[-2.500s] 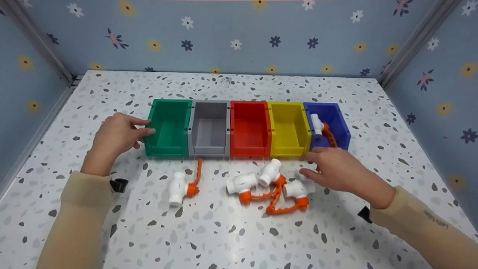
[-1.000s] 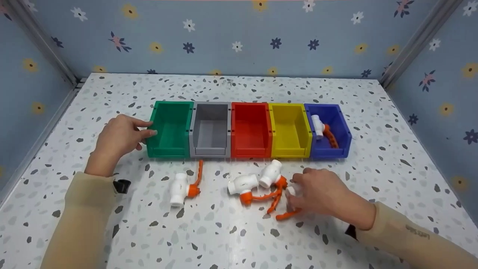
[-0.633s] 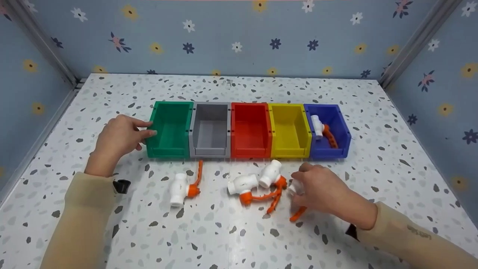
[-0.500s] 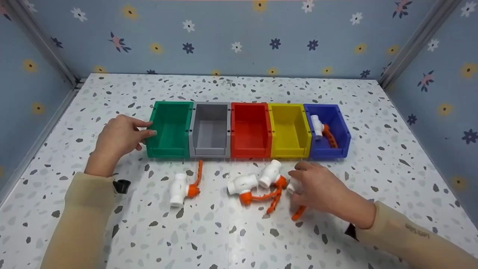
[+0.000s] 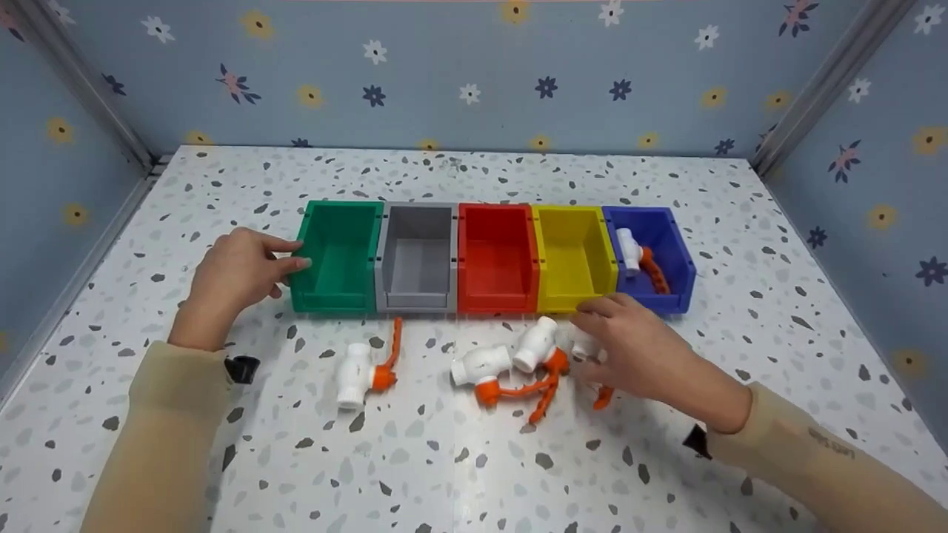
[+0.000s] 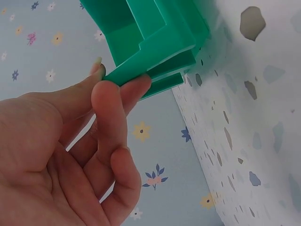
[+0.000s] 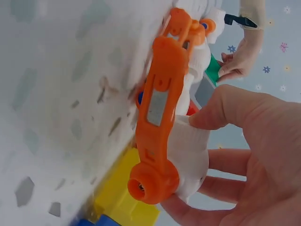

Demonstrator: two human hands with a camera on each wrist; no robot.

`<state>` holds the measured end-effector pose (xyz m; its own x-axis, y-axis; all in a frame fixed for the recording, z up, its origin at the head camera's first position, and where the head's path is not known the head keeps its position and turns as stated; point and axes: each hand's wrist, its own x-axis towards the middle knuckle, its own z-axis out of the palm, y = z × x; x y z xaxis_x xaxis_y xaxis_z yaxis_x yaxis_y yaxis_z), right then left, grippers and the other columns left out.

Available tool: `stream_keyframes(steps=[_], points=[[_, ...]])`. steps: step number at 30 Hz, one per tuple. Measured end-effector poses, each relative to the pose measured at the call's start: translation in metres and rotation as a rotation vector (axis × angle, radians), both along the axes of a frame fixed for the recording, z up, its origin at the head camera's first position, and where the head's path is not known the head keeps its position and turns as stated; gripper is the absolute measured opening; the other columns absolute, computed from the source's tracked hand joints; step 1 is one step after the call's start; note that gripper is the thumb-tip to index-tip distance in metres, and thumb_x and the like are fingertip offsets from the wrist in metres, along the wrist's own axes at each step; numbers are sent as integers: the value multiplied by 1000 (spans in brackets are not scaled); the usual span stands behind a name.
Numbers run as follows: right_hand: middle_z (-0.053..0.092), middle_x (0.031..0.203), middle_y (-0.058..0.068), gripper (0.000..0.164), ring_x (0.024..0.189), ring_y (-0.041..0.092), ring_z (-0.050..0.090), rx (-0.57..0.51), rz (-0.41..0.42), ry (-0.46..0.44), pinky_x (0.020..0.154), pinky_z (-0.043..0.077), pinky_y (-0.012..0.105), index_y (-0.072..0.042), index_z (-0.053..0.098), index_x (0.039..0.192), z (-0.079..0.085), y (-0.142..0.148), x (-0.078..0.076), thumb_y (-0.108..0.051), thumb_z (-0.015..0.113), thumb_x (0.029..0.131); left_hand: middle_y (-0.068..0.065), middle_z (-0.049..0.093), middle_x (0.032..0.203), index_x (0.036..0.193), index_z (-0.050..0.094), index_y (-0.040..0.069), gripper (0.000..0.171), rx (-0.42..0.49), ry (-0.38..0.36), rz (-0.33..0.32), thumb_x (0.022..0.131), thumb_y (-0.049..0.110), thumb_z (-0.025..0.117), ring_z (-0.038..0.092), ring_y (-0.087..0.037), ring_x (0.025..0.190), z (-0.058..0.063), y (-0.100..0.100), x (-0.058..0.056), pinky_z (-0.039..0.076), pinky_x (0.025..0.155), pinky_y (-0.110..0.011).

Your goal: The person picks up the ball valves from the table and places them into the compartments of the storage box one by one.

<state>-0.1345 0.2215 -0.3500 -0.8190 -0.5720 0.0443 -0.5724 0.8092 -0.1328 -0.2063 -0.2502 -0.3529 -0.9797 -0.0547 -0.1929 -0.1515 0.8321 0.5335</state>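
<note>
My left hand [image 5: 241, 268] pinches the side rim of the green bin [image 5: 335, 302] between thumb and fingers, seen closely in the left wrist view. In my right hand [image 5: 638, 348] is a white ball valve [image 7: 190, 153] with an orange lever handle [image 7: 157, 108], gripped by its body between thumb and fingers. In the head view the hand hides most of this valve, just in front of the yellow bin [image 5: 578, 302]. Two more ball valves lie close on its left, one body [image 5: 481, 364] nearer and another body [image 5: 536, 344] by the bins, their orange handles crossing.
A separate ball valve [image 5: 355, 376] lies on the speckled table [image 5: 415, 474] before the green and grey bins. The grey bin [image 5: 417, 300], red bin [image 5: 498, 302] and blue bin [image 5: 678, 302] complete the row. One ball valve [image 5: 629, 252] rests inside the blue bin.
My right hand reached down from the blue bin, took hold of the rightmost valve and has drawn it away from the other two, now moving toward the bins. The left hand stays put.
</note>
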Motion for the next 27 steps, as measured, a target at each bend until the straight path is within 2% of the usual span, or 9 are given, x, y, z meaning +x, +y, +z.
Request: stream_keyframes(steps=[7, 15, 22, 27], points=[[58, 135, 11, 59, 126, 31, 48, 16, 28, 33, 97, 49, 46, -10, 66, 132, 15, -2, -24, -20, 86, 77, -21, 70, 108, 141, 58, 11, 50, 6, 0, 0, 97, 34, 66, 67, -26, 73, 0, -1, -1, 43, 62, -38], [54, 140, 9, 58, 132, 30, 43, 21, 35, 79, 96, 50, 44, -12, 64, 135, 20, -3, -66, -14, 83, 80, -21, 69, 108, 140, 58, 10, 50, 15, 3, 6, 97, 35, 66, 67, -28, 75, -1, 0, -1, 43, 61, -37], [54, 141, 11, 51, 132, 32, 43, 24, 83, 99, 101, 46, 46, -8, 66, 131, 25, -4, -95, -9, 76, 81, -20, 70, 108, 141, 58, 11, 50, 8, 3, 7, 97, 34, 66, 67, -29, 75, 0, 1, 0, 42, 62, -38], [55, 139, 11, 44, 130, 30, 45, 25, 89, 73, 101, 46, 46, -7, 69, 125, 27, -8, -112, -6, 73, 81, -21, 70, 107, 141, 57, 11, 50, -1, 8, 1, 98, 34, 66, 68, -29, 75, -1, 0, 1, 43, 61, -37]])
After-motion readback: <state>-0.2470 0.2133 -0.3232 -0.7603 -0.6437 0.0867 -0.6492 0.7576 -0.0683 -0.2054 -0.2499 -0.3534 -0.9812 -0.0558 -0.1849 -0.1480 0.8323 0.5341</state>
